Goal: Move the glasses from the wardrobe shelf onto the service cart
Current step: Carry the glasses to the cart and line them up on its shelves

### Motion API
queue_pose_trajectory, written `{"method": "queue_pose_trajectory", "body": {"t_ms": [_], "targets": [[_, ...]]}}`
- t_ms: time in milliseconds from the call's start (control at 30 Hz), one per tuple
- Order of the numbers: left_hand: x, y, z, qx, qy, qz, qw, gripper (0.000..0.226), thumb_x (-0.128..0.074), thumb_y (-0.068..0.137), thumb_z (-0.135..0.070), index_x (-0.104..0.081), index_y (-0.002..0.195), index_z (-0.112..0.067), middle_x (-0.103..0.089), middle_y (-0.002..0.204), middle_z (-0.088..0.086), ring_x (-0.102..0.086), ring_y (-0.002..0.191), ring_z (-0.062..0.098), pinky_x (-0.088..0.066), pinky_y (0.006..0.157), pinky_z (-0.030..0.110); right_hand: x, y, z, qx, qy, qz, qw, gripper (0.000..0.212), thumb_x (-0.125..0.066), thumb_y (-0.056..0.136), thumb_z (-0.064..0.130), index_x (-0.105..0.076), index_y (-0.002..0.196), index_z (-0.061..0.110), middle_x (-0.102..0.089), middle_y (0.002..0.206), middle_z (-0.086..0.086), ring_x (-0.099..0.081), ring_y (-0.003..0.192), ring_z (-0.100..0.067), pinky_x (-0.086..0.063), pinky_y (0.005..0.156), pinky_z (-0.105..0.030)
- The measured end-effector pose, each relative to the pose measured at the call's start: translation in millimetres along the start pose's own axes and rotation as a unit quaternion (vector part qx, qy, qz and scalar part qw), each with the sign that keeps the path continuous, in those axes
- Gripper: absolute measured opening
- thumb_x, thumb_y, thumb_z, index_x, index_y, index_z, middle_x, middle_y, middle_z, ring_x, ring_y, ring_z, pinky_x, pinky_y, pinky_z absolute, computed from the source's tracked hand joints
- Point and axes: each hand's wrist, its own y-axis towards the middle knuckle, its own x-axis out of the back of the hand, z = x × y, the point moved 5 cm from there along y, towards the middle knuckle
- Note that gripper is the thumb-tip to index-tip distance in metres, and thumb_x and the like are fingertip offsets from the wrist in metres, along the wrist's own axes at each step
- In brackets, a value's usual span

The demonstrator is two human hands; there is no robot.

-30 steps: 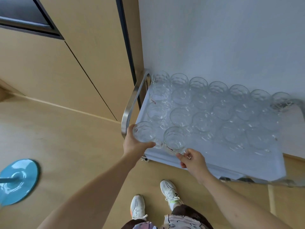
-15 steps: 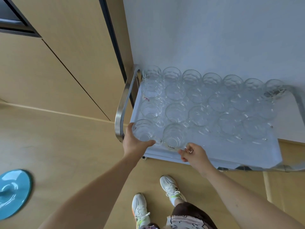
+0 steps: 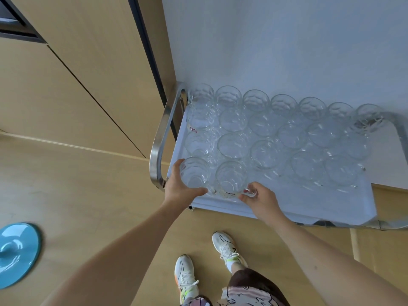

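The service cart (image 3: 298, 208) stands against the wall, its white top crowded with several clear glass mugs in rows. My left hand (image 3: 178, 188) wraps around a clear mug (image 3: 195, 173) at the cart's near left corner. Beside it stands a second clear mug (image 3: 230, 176). My right hand (image 3: 260, 198) pinches that mug's handle at its near right side. Both mugs sit at the front of the cart top. The wardrobe shelf is out of view.
The cart's metal handle (image 3: 160, 142) curves up at its left end, another handle (image 3: 397, 129) at the right. Wooden wardrobe panels (image 3: 77, 74) fill the left. A blue round base (image 3: 15, 250) lies on the floor at lower left. My shoes (image 3: 225, 246) are below the cart.
The view has shifted slightly; both hands keep their hold on the two front mugs, which stay at the cart's near left corner.
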Motion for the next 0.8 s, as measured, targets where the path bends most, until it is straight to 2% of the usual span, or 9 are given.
{"method": "queue_pose_trajectory", "body": {"t_ms": [67,200,333,400,500,567,633,733,800], "targets": [[-3.3,0.0,-1.6,-0.006,0.005,0.013,1.000,0.104,-0.093,0.057,-0.029,-0.032,0.138,-0.054,-0.051,0.131,-0.018,-0.050,0.125,0.012,-0.048,0.091,0.030,0.4,1.4,1.8,0.011,-0.002,-0.005,1.000,0.021,-0.083,0.083,0.015,-0.063,0.088,0.013,-0.061,0.080,0.007,-0.054,0.072,-0.005,-0.039,0.064,-0.008],[-7.8,0.6,-3.2,-0.010,0.003,0.017,1.000,0.106,-0.092,0.058,-0.027,-0.031,0.141,-0.052,-0.050,0.135,-0.019,-0.049,0.127,0.010,-0.043,0.086,0.021,-1.2,3.1,-0.3,0.018,-0.015,-0.001,1.000,0.021,-0.083,0.083,0.017,-0.063,0.080,0.013,-0.059,0.075,0.005,-0.051,0.068,-0.005,-0.039,0.062,-0.009],[-7.8,1.2,-2.0,-0.010,0.005,0.018,1.000,0.113,-0.093,0.060,-0.025,-0.026,0.147,-0.048,-0.047,0.143,-0.014,-0.046,0.133,0.012,-0.046,0.104,0.035,-0.1,5.4,0.1,0.025,-0.030,-0.001,0.999,0.032,-0.083,0.083,0.018,-0.054,0.072,0.026,-0.057,0.070,0.009,-0.050,0.065,-0.004,-0.038,0.060,-0.009],[-8.2,1.4,-1.7,-0.009,0.009,0.021,1.000,0.114,-0.094,0.060,-0.026,-0.024,0.148,-0.047,-0.046,0.145,-0.013,-0.046,0.133,0.013,-0.047,0.097,0.028,0.6,5.6,0.2,0.033,-0.040,-0.001,0.999,0.037,-0.084,0.083,0.020,-0.051,0.070,0.029,-0.053,0.068,0.011,-0.047,0.063,-0.003,-0.037,0.060,-0.010],[-7.3,1.2,-3.1,-0.007,0.027,0.021,0.999,0.116,-0.094,0.059,-0.032,-0.022,0.148,-0.049,-0.045,0.147,-0.014,-0.046,0.132,0.014,-0.045,0.090,0.028,2.5,4.3,1.6,0.033,-0.036,0.014,0.999,0.022,-0.084,0.082,0.022,-0.064,0.090,0.027,-0.063,0.083,0.013,-0.057,0.078,-0.004,-0.039,0.069,-0.010],[-5.7,1.4,-4.0,-0.007,0.046,0.016,0.999,0.119,-0.095,0.057,-0.037,-0.020,0.149,-0.049,-0.044,0.148,-0.014,-0.045,0.133,0.015,-0.044,0.090,0.029,2.5,2.6,4.8,0.028,-0.030,0.027,0.999,0.033,-0.084,0.083,0.023,-0.069,0.113,0.021,-0.070,0.101,0.008,-0.062,0.094,-0.007,-0.042,0.077,-0.011],[-4.4,1.4,-5.9,-0.012,0.064,0.010,0.998,0.122,-0.095,0.055,-0.040,-0.019,0.149,-0.049,-0.044,0.148,-0.014,-0.045,0.133,0.015,-0.043,0.086,0.025,2.9,1.3,9.7,0.031,-0.030,0.030,0.999,0.041,-0.083,0.084,0.022,-0.068,0.122,0.020,-0.070,0.108,0.007,-0.063,0.102,-0.008,-0.040,0.077,-0.005],[-5.0,0.8,-7.9,-0.029,0.090,0.002,0.995,0.122,-0.096,0.055,-0.042,-0.018,0.150,-0.048,-0.041,0.150,-0.013,-0.041,0.138,0.015,-0.044,0.101,0.033,2.6,-1.7,11.3,0.029,-0.018,0.027,0.999,0.051,-0.083,0.084,0.019,-0.065,0.131,0.021,-0.070,0.115,0.006,-0.064,0.113,-0.011,-0.041,0.081,-0.002],[-5.1,-0.3,-9.2,-0.038,0.116,-0.003,0.992,0.123,-0.095,0.057,-0.043,-0.016,0.151,-0.046,-0.039,0.153,-0.011,-0.039,0.141,0.017,-0.042,0.111,0.043,2.6,-4.3,13.3,0.024,-0.009,0.029,0.999,0.064,-0.086,0.080,0.019,-0.060,0.138,0.024,-0.069,0.122,0.004,-0.062,0.117,-0.012,-0.045,0.091,-0.014]]}}
